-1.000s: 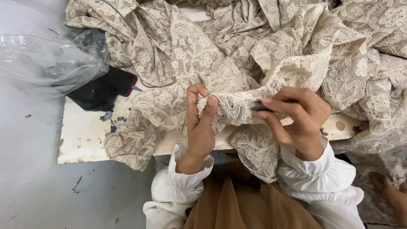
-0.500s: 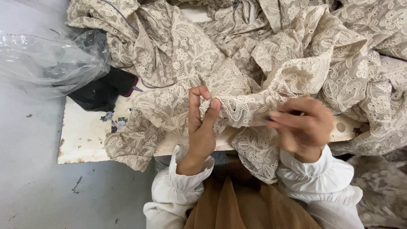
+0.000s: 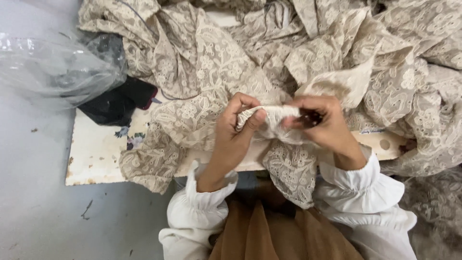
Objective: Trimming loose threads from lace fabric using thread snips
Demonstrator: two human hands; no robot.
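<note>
A large heap of beige lace fabric [image 3: 226, 72] covers most of a low white board [image 3: 96, 154]. My left hand [image 3: 233, 137] pinches a bunched fold of the fabric's edge between thumb and fingers. My right hand [image 3: 322, 127] grips the same fold right beside it, and a small dark tool [image 3: 310, 117] shows between its fingers; what kind it is I cannot tell. The two hands almost touch over the board's near edge. White ruffled cuffs cover both wrists.
A clear plastic bag [image 3: 53, 70] lies at the left with a black cloth [image 3: 115, 103] beside it. The grey floor [image 3: 43, 212] spreads around the board. More lace hangs off to the right [image 3: 428, 135]. My brown garment [image 3: 269, 231] fills the bottom.
My right hand has moved left toward my left hand, and the stretch of fabric between them has bunched into a tight fold. The view has shifted slightly.
</note>
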